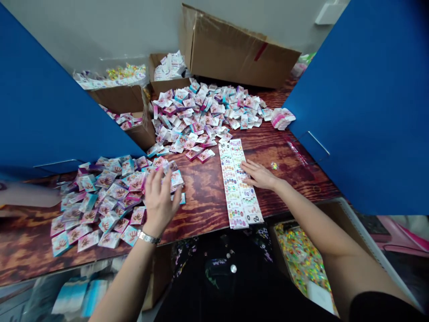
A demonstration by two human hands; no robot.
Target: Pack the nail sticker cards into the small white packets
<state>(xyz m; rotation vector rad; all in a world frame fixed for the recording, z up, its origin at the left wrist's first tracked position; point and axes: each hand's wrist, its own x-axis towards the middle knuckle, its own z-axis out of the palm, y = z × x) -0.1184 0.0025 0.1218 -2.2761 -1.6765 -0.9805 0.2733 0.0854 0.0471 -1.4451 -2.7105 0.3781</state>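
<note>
My left hand (pixel 158 199) is over the right edge of a pile of small printed boxes (pixel 110 197), its fingers apart and nothing visibly held. Whether it touches a box (pixel 177 179) beside its fingers, I cannot tell. My right hand (pixel 259 174) lies with fingers stretched out on the right one of two long printed sheets (pixel 231 183). Rows of small coloured oval designs cover these sheets, which lie side by side near the table's front edge. To the right of my right hand is a tiny packet of yellow and green bits (pixel 274 166).
A second heap of small boxes (pixel 208 112) spreads across the back. Behind it stand a large carton (pixel 241 53) and smaller open cartons (pixel 134 96). Blue panels (pixel 365 112) flank the table (pixel 201 201). A pink-and-white stack (pixel 282 118) sits at right. Below is a bin of colourful packets (pixel 300 255).
</note>
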